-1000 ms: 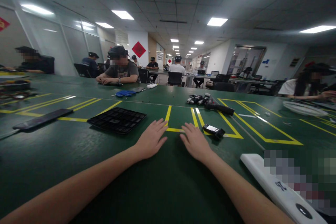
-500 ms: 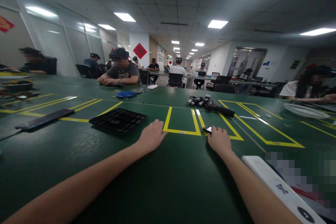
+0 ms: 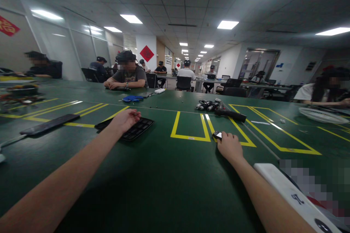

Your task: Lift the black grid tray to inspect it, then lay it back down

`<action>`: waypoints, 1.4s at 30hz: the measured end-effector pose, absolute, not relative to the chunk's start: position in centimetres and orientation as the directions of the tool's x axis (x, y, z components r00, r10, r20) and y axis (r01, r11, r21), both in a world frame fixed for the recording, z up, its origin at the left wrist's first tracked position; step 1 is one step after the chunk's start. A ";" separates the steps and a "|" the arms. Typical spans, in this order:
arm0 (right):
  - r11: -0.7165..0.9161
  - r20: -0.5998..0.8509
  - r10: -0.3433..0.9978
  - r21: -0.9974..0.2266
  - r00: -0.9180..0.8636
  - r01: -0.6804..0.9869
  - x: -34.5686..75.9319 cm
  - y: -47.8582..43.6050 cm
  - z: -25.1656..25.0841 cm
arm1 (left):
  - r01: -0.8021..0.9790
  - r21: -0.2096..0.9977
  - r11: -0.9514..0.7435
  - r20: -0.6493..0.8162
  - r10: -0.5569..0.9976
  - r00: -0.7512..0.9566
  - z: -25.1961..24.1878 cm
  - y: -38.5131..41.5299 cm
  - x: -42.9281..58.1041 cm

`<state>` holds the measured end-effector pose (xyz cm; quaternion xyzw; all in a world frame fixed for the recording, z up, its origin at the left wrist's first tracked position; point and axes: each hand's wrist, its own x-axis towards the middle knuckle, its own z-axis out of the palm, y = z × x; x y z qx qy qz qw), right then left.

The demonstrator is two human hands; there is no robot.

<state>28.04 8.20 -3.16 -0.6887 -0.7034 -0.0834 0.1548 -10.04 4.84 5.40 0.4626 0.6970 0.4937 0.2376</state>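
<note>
My left hand (image 3: 127,119) is over the black compartmented tray (image 3: 140,127), covering part of it. Its fingers are curled in, and whatever they may hold is too small or hidden to make out. Further right, my right hand (image 3: 230,145) rests on the green table, closed around a small black object (image 3: 217,135) with a shiny pale face. That object sticks out past the fingertips, beside the yellow tape lines (image 3: 191,138). Whether the left hand touches the tray, I cannot tell.
A dark flat bar (image 3: 50,123) with a cable lies left. Ahead are blue gloves (image 3: 132,98), a bundle of black-and-silver parts (image 3: 207,105) and a black cylinder (image 3: 232,115). A white case (image 3: 290,193) borders my right forearm. Co-workers sit around the tables.
My left hand has moved left from the bare table to over the black tray, its fingers now curled. My right hand stays on the small black object.
</note>
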 end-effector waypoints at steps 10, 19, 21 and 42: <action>0.025 0.337 0.941 -0.108 0.013 0.994 28.1 8.2 -3.3 | 0.880 0.210 0.426 0.044 0.895 -0.444 3.2 3.8 -17.3; 0.359 0.338 0.925 -0.634 -0.172 0.685 25.0 7.4 -2.6 | 0.938 0.300 0.176 0.247 0.935 -0.255 2.1 4.6 -10.0; 0.426 0.338 0.904 -0.746 -0.261 0.512 23.6 6.6 -2.9 | 0.888 0.459 0.005 0.296 0.942 -0.159 1.3 4.4 -6.1; 0.622 0.483 0.714 -0.770 -0.507 0.142 21.6 2.9 -3.3 | 0.572 0.768 -0.289 0.165 0.952 0.259 -1.2 1.3 1.8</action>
